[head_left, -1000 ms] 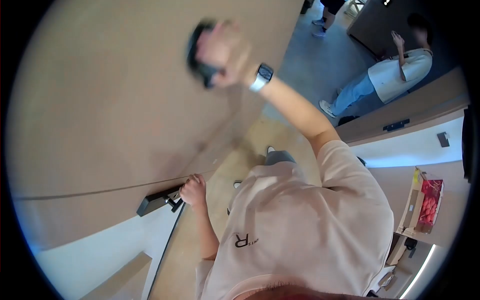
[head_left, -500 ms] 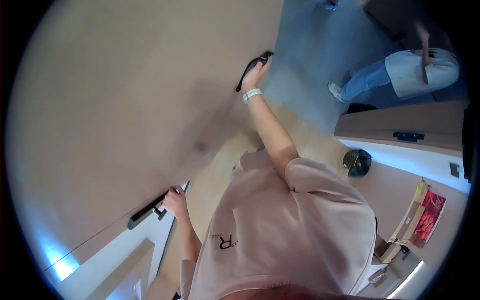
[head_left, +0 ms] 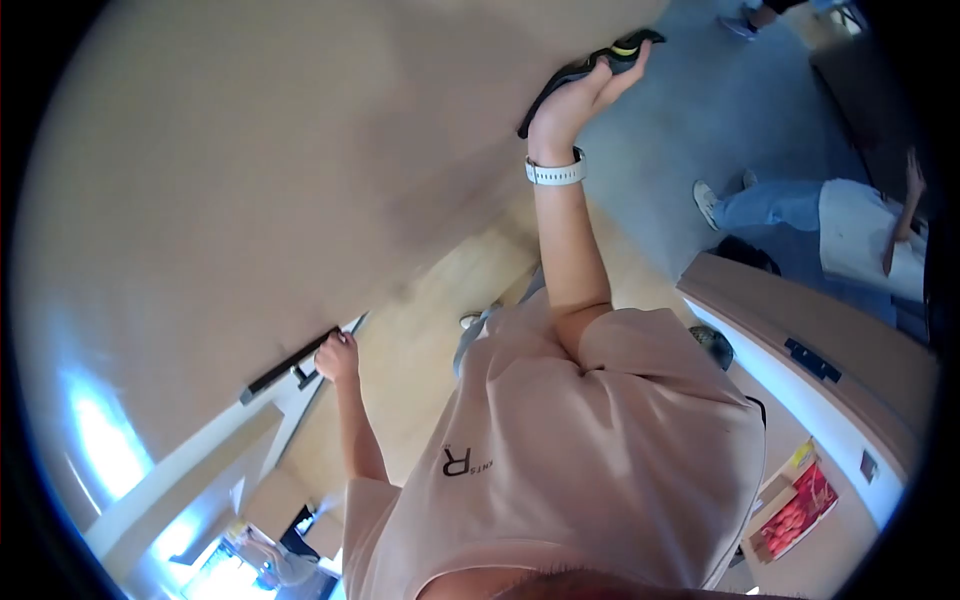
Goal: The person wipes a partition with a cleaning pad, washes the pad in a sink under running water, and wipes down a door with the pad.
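Observation:
My left hand [head_left: 338, 357] is closed around a dark door handle [head_left: 300, 370] at the edge of a large brown door [head_left: 260, 180]. Higher up, my right hand [head_left: 590, 92], with a white-strapped watch at its wrist, holds a thin black item [head_left: 565, 80] with a yellow-green mark. The item lies along my palm and fingers, near the door's far edge. It looks soft, but I cannot tell exactly what it is.
At the right stands a person [head_left: 850, 225] in a white top and blue trousers; another person's shoe [head_left: 738, 27] shows farther up. A door frame [head_left: 790, 330] crosses the right side. Below are a dark basket [head_left: 711, 346] and a red box [head_left: 795, 515].
My right hand has moved right across the view, still with the black item. My left hand has stayed on the handle as the door and surroundings shifted, showing a bright room at lower left.

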The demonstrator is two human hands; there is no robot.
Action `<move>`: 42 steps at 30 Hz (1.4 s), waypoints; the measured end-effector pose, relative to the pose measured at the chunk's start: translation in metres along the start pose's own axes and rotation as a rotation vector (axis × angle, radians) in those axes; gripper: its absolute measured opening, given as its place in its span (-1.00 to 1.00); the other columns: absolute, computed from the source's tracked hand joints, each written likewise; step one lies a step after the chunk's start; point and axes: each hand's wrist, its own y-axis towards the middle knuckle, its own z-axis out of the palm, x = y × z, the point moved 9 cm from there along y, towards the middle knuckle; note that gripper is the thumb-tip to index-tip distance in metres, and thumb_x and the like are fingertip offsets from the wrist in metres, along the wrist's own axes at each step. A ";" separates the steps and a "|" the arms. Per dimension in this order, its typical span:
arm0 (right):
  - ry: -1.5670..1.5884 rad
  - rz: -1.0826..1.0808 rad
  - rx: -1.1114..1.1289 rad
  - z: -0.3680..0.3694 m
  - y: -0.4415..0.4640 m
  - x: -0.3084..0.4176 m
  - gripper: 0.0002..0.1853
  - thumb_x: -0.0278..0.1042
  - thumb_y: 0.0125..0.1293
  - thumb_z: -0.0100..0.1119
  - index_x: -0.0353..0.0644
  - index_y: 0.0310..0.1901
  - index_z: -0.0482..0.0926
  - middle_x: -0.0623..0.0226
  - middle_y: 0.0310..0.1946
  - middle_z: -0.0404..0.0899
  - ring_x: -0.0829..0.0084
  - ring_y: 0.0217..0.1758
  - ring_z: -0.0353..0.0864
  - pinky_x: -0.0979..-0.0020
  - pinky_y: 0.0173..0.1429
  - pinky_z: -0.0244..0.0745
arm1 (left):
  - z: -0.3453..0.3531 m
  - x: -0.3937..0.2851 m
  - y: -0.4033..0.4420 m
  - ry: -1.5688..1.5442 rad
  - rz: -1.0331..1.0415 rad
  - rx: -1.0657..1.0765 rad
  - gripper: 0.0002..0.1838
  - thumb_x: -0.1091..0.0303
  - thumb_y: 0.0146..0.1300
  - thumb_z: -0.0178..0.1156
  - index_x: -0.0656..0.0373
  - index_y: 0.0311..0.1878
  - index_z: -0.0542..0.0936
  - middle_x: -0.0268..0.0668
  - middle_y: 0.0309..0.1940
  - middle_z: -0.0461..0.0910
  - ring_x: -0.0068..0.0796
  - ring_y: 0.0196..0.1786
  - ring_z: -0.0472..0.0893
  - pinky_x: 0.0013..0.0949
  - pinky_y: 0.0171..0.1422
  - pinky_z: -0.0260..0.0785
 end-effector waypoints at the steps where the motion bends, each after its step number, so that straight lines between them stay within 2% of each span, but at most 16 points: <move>1: -0.070 -0.145 0.059 0.011 -0.015 0.020 -0.38 -0.41 0.46 -0.23 -0.39 0.52 0.04 -0.06 0.59 0.01 -0.02 0.65 -0.01 0.08 0.66 -0.12 | 0.003 0.002 0.001 0.003 0.013 0.007 -0.73 0.07 0.15 0.23 0.02 -0.52 0.68 -0.14 -0.60 0.67 -0.07 -0.52 0.71 -0.07 -0.40 0.59; 2: -0.059 -0.137 0.073 0.016 -0.027 0.024 -0.38 -0.41 0.46 -0.23 -0.39 0.52 0.04 -0.06 0.59 0.01 -0.02 0.65 -0.01 0.08 0.66 -0.12 | 0.005 0.006 0.002 0.004 -0.006 0.008 -0.73 0.07 0.15 0.23 0.02 -0.52 0.68 -0.14 -0.60 0.67 -0.07 -0.52 0.71 -0.07 -0.40 0.59; 4: -0.350 -0.595 0.223 0.043 -0.066 0.068 -0.34 -0.38 0.39 -0.18 -0.49 0.48 0.08 -0.16 0.60 -0.04 -0.22 0.67 -0.15 -0.14 0.64 -0.22 | 0.003 0.003 0.001 -0.057 0.016 0.011 -0.72 0.07 0.17 0.21 0.03 -0.52 0.69 -0.13 -0.60 0.67 -0.06 -0.52 0.71 -0.06 -0.36 0.60; 7: -0.340 -0.799 0.367 0.060 -0.136 0.081 -0.31 -0.27 0.38 -0.05 -0.47 0.47 0.13 -0.20 0.54 0.06 -0.24 0.65 -0.13 -0.21 0.63 -0.29 | 0.002 0.005 -0.001 -0.065 0.046 -0.038 -0.70 0.07 0.18 0.20 0.04 -0.53 0.68 -0.13 -0.61 0.67 -0.08 -0.54 0.70 -0.06 -0.33 0.61; 9: -0.312 -0.900 0.481 0.058 -0.206 0.062 -0.34 -0.15 0.33 -0.04 -0.24 0.44 0.32 -0.10 0.53 0.17 -0.25 0.64 -0.10 -0.33 0.59 -0.29 | 0.007 0.008 -0.002 -0.066 0.058 -0.069 -0.67 0.06 0.19 0.19 0.05 -0.56 0.66 -0.14 -0.63 0.66 -0.11 -0.56 0.70 -0.08 -0.32 0.61; 11: -0.341 -1.040 0.639 0.047 -0.286 0.026 -0.37 0.07 0.33 0.03 0.08 0.42 0.43 0.22 0.52 0.29 -0.07 0.65 -0.01 -0.29 0.61 -0.32 | 0.018 0.010 -0.003 -0.044 0.089 -0.046 -0.65 0.06 0.20 0.18 0.05 -0.59 0.65 -0.16 -0.65 0.65 -0.13 -0.56 0.70 -0.09 -0.31 0.61; 13: -0.376 -1.277 0.810 0.037 -0.369 0.002 -0.45 0.10 0.40 0.00 0.32 0.41 0.46 0.53 0.52 0.31 0.28 0.65 0.08 -0.21 0.65 -0.36 | 0.035 0.016 -0.005 -0.087 0.083 -0.007 -0.64 0.08 0.23 0.17 0.05 -0.60 0.66 -0.17 -0.64 0.66 -0.14 -0.55 0.71 -0.08 -0.30 0.59; 14: -0.333 -1.276 0.842 0.035 -0.392 0.001 -0.45 0.10 0.40 0.00 0.32 0.41 0.46 0.53 0.52 0.31 0.28 0.65 0.08 -0.21 0.65 -0.36 | 0.043 0.017 -0.006 -0.150 0.096 0.032 -0.65 0.11 0.25 0.15 0.05 -0.58 0.68 -0.16 -0.62 0.68 -0.16 -0.51 0.72 -0.10 -0.26 0.58; 16: -0.275 -1.698 1.125 0.032 -0.475 -0.006 -0.48 -0.05 0.48 -0.11 0.28 0.45 0.42 0.61 0.54 0.29 0.59 0.61 0.16 -0.09 0.69 -0.40 | 0.044 0.020 -0.005 -0.141 0.086 0.031 -0.69 0.15 0.25 0.13 0.02 -0.54 0.70 -0.18 -0.57 0.70 -0.18 -0.47 0.74 -0.11 -0.23 0.57; 19: -0.198 -1.807 1.330 0.022 -0.546 -0.021 -0.49 -0.18 0.52 -0.18 0.21 0.45 0.42 0.59 0.54 0.29 0.67 0.59 0.19 0.02 0.71 -0.37 | 0.063 0.019 -0.008 -0.135 0.173 -0.027 -0.76 0.18 0.24 0.15 0.00 -0.48 0.69 -0.24 -0.53 0.72 -0.26 -0.43 0.75 -0.12 -0.21 0.50; 23: -0.264 -1.747 1.364 0.064 -0.577 0.013 -0.52 -0.19 0.45 0.00 0.15 0.38 0.52 0.59 0.46 0.42 0.60 0.57 0.29 -0.03 0.69 -0.35 | 0.081 0.013 -0.008 -0.133 0.192 -0.090 -0.81 0.25 0.22 0.14 -0.04 -0.46 0.69 -0.28 -0.51 0.72 -0.31 -0.44 0.74 -0.09 -0.24 0.42; 28: -0.277 -1.519 1.000 0.145 -0.556 0.133 -0.44 -0.23 0.31 0.11 0.10 0.38 0.52 0.54 0.45 0.45 0.36 0.61 0.25 -0.10 0.69 -0.45 | 0.077 0.014 -0.012 -0.200 0.187 -0.171 -0.78 0.21 0.21 0.17 -0.05 -0.53 0.66 -0.27 -0.56 0.69 -0.26 -0.47 0.71 -0.10 -0.27 0.45; 32: -0.236 -1.711 1.139 0.117 -0.589 0.088 -0.56 -0.24 0.43 0.06 0.05 0.31 0.58 0.53 0.45 0.45 0.51 0.56 0.31 0.09 0.70 -0.12 | 0.074 0.015 -0.011 -0.176 0.241 -0.248 -0.82 0.24 0.18 0.18 -0.09 -0.52 0.67 -0.33 -0.58 0.67 -0.32 -0.48 0.70 -0.13 -0.26 0.39; 36: -0.023 -2.027 1.881 0.001 -0.590 -0.054 -0.58 -0.42 0.42 0.03 -0.19 0.28 0.58 0.38 0.45 0.43 0.55 0.54 0.32 0.38 0.63 0.19 | 0.073 0.012 -0.014 -0.238 0.266 -0.217 -0.80 0.23 0.14 0.20 -0.07 -0.58 0.67 -0.29 -0.61 0.67 -0.29 -0.51 0.70 -0.14 -0.28 0.42; 39: -0.010 -1.920 1.906 -0.017 -0.516 -0.068 -0.60 -0.47 0.40 0.06 -0.18 0.25 0.61 0.43 0.43 0.45 0.57 0.51 0.37 0.38 0.57 0.32 | 0.071 0.013 -0.013 -0.210 0.249 -0.196 -0.78 0.23 0.14 0.20 -0.06 -0.61 0.67 -0.28 -0.62 0.67 -0.29 -0.52 0.71 -0.15 -0.28 0.43; 42: -0.189 -1.946 1.763 0.026 -0.450 0.010 -0.59 -0.51 0.38 0.09 -0.12 0.23 0.64 0.46 0.41 0.48 0.58 0.46 0.44 0.46 0.44 0.45 | 0.061 0.013 -0.016 -0.180 0.214 -0.216 -0.77 0.22 0.16 0.19 -0.05 -0.60 0.66 -0.28 -0.62 0.67 -0.29 -0.51 0.71 -0.14 -0.26 0.43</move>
